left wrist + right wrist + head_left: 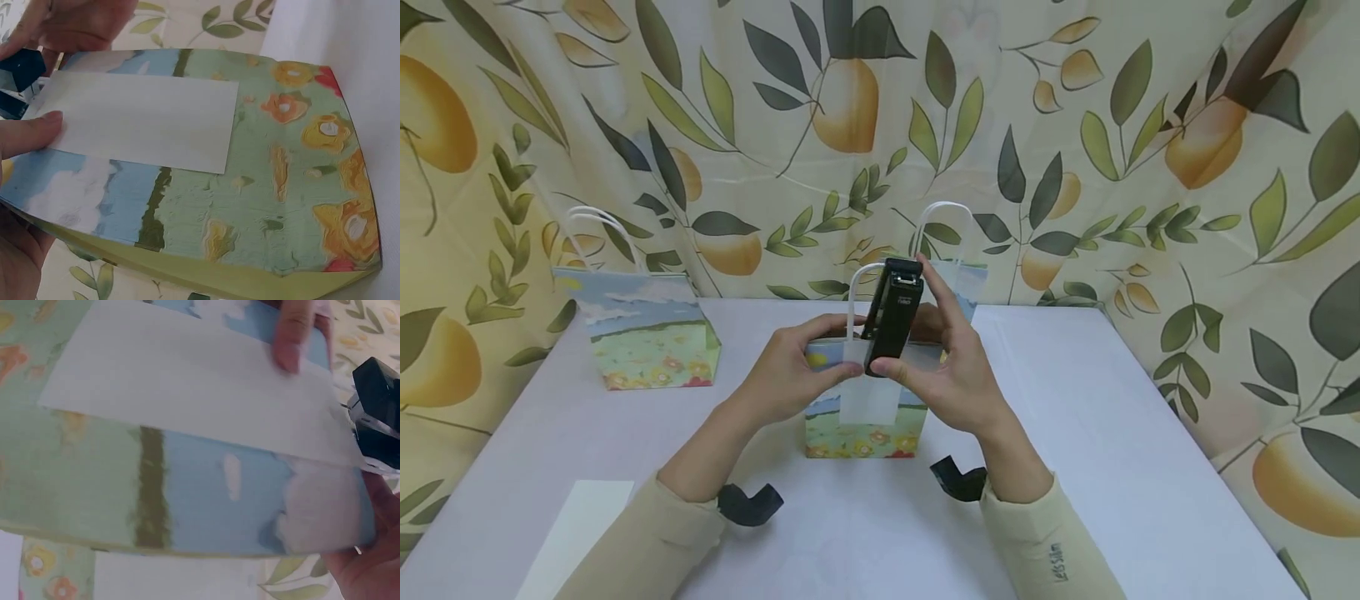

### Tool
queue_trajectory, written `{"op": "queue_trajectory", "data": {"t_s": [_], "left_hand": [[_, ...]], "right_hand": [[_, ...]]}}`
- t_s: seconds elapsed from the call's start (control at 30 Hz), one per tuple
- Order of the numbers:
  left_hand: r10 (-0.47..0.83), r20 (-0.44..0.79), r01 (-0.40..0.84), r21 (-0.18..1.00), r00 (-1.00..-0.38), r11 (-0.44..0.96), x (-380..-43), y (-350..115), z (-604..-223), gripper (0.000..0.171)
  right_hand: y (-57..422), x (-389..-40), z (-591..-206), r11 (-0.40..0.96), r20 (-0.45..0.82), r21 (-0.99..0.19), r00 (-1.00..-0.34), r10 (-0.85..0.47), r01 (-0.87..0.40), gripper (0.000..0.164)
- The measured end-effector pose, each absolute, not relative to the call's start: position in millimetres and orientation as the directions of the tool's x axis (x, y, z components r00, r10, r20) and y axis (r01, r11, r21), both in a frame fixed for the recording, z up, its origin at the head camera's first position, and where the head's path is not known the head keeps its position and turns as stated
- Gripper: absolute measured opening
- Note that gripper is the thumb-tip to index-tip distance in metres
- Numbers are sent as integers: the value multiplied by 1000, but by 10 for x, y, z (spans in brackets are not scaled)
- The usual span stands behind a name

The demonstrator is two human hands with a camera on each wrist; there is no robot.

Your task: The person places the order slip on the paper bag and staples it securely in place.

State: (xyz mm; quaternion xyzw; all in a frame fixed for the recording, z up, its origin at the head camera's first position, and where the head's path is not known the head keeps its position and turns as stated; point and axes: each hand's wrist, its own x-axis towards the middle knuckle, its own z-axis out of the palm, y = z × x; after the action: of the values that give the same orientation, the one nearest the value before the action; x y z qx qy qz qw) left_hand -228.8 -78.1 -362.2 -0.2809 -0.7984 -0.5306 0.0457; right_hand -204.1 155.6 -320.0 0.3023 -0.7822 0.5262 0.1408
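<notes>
A small paper gift bag [865, 443], printed with sky and flowers and fitted with a white handle, is between my hands. A blank white card [144, 119] lies flat against its front, reaching up to the top edge. My left hand [793, 367] pinches card and bag together, thumb on the card and fingers behind the bag. In my right hand [958, 362] I grip a black stapler [897, 312], tilted over the bag's top edge. The right wrist view shows the stapler's nose [375, 394] at the card's upper end; whether its jaws touch the card is unclear.
A similar gift bag [647, 333] stands at the back left of the white table [1075, 417]. Another bag [972, 287] is partly hidden behind my right hand. A white sheet [580, 525] lies at the front left, beside my left sleeve. A patterned curtain [880, 192] hangs behind.
</notes>
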Motion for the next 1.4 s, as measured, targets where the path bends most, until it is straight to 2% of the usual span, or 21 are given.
{"op": "queue_trajectory", "data": {"t_s": [0.27,0.73,0.93,1.4], "left_hand": [[381,352,466,845,-855,264,-2289,-773,-3616,41],[359,228,314,927,-905,205,-2285,-765,-3582,29],[381,229,304,941,-896,150,-2286,-763,-3577,27],[367,190,273,943,-910,188,-2282,-780,-3551,28]], "right_hand": [[1631,-2005,-3116,180,566,-749,-756,-329,-638,79],[1730,-1985,-2993,-17,698,-702,-683,-217,-712,81],[1866,-2006,-2952,-42,631,-772,-756,-174,-634,64],[2287,-2278,-3084,90,396,-913,-918,-29,-397,53]]}}
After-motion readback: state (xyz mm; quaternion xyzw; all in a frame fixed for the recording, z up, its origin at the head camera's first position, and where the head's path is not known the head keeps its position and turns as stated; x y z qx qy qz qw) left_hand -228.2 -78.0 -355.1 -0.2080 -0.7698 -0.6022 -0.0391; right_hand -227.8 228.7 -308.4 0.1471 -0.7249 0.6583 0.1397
